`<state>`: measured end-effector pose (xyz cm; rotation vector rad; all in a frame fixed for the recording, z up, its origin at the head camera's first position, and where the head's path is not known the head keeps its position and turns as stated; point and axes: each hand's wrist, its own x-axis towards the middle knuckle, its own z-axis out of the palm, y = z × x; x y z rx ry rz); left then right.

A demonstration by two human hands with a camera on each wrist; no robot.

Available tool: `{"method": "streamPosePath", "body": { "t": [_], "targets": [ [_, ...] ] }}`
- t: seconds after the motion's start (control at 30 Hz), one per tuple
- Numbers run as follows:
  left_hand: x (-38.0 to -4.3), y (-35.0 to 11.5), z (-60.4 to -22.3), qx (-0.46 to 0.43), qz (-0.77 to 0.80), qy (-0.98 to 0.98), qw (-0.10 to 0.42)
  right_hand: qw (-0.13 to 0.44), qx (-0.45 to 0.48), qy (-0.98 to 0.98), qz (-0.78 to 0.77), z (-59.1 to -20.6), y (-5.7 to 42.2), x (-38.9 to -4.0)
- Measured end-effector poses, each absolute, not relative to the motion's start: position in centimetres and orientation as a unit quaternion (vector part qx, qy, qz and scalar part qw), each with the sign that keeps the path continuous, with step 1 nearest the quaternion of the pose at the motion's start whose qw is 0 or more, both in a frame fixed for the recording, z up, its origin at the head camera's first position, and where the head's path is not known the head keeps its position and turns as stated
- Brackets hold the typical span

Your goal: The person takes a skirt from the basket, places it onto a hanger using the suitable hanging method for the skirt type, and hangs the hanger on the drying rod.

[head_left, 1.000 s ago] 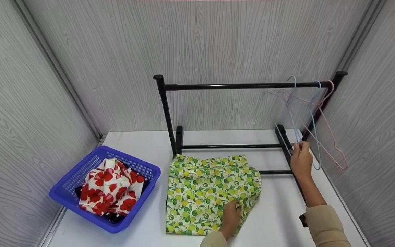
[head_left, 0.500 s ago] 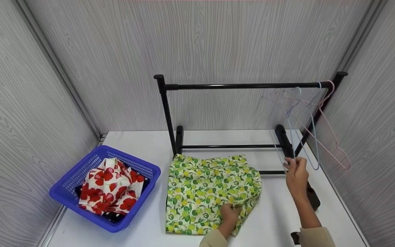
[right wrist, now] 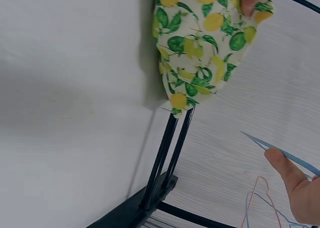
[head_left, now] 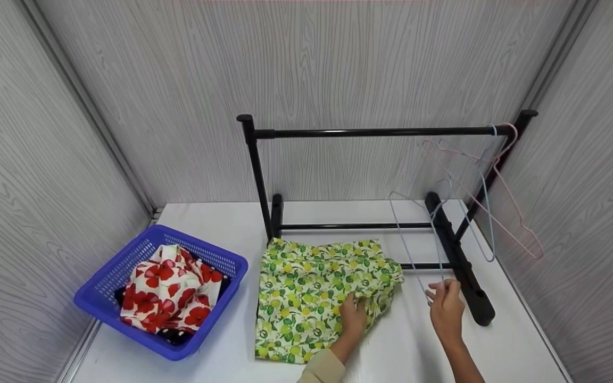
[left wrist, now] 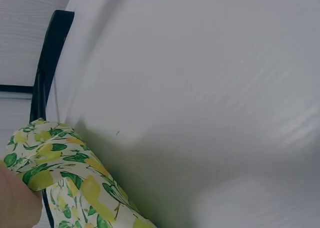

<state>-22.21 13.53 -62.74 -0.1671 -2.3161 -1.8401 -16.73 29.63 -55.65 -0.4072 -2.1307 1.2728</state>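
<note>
In the head view, a garment (head_left: 298, 300) with a lemon print lies spread on the white table in front of the rack. My left hand (head_left: 353, 319) pinches it near its right side, where the cloth bunches and lifts. To the right, my right hand (head_left: 447, 314) holds a light blue clothes hanger (right wrist: 291, 157) by its lower part, its hook pointing away toward the rack. The right wrist view shows the thumb (right wrist: 282, 165) against the hanger wire. In the left wrist view, a raised fold of the lemon cloth (left wrist: 90, 188) is beside the hand.
A black clothes rack (head_left: 370, 132) stands behind the garment. At its right end hang another blue hanger (head_left: 490, 218) and a pink hanger (head_left: 510, 196). On the left sits a blue basket (head_left: 91, 306) with red-flowered cloth (head_left: 165, 290) and dark dotted cloth beneath.
My right hand has taken the light blue hanger off the rack's bar and brought it down and left, toward the garment. My left hand has lifted the garment's right side slightly.
</note>
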Motion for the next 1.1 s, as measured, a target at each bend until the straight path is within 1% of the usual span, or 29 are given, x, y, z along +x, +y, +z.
{"method": "streamPosePath", "body": {
  "t": [0.17,0.27,0.43,0.67,0.93,1.0,1.1],
  "targets": [
    [-22.7,13.0,-61.9,-0.086,-0.616,-0.778,0.092,0.287,-0.173,-0.810,0.481,-56.8,29.4,-16.2],
    [-22.9,12.7,-61.6,-0.072,-0.612,-0.783,0.091,0.277,-0.185,-0.814,0.476,-57.2,29.4,-16.1],
    [-23.1,12.3,-61.0,-0.063,-0.609,-0.784,0.103,0.267,-0.200,-0.826,0.454,-57.5,29.4,-16.0],
    [-23.5,11.5,-60.0,-0.058,-0.617,-0.776,0.111,0.250,-0.202,-0.843,0.430,-58.0,29.4,-15.8],
    [-23.6,11.1,-58.7,-0.117,-0.600,-0.777,0.152,0.215,-0.213,-0.860,0.410,-57.5,29.2,-15.5],
    [-23.6,10.9,-58.4,-0.136,-0.597,-0.775,0.155,0.211,-0.210,-0.863,0.407,-57.4,29.2,-15.5],
    [-23.5,10.6,-57.9,-0.156,-0.604,-0.768,0.146,0.205,-0.206,-0.868,0.403,-57.4,29.1,-15.5]
  ]
}}
